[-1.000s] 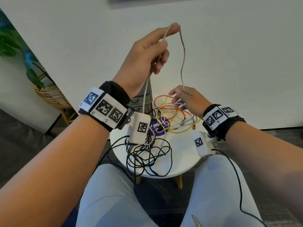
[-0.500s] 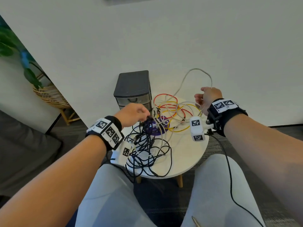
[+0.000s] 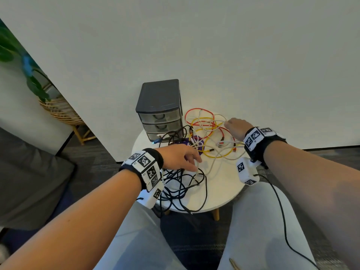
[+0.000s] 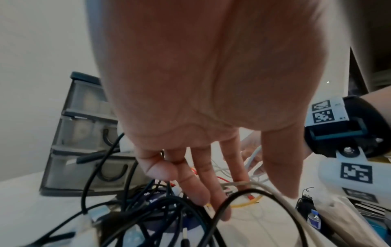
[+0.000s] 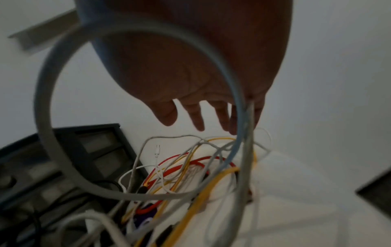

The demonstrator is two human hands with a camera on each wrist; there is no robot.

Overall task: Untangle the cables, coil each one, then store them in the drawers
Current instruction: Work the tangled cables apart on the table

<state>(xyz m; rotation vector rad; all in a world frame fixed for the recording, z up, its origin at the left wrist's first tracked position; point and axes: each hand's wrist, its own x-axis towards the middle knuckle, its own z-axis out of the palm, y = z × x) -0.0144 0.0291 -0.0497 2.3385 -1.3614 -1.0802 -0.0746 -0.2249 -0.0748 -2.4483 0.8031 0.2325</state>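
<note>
A tangle of cables lies on a small round white table [image 3: 224,184]. Black cables [image 3: 183,190] [image 4: 222,205] are piled at the near left. Red [image 3: 194,110] and yellow cables [image 3: 212,155] lie at the back right with thin white ones. My left hand [image 3: 183,158] [image 4: 211,175] hovers over the black pile, its straight fingers touching black strands and a grey cable [image 4: 281,202]. My right hand [image 3: 236,126] [image 5: 201,108] reaches over the coloured cables with its fingers stretched out. A loop of the grey cable [image 5: 42,108] hangs loose before its palm. The dark drawer unit [image 3: 159,106] [image 4: 84,150] stands at the table's back left, all drawers closed.
A purple item [image 3: 187,142] lies under the cables in the middle. The wall is right behind the table. A plant in a wicker stand [image 3: 58,112] and a grey cushion [image 3: 29,182] are at the left. My knees are under the near table edge.
Both hands came down from holding the grey cable up. The left hand moved to the black pile, the right hand sank to the coloured cables, and the grey loop fell slack.
</note>
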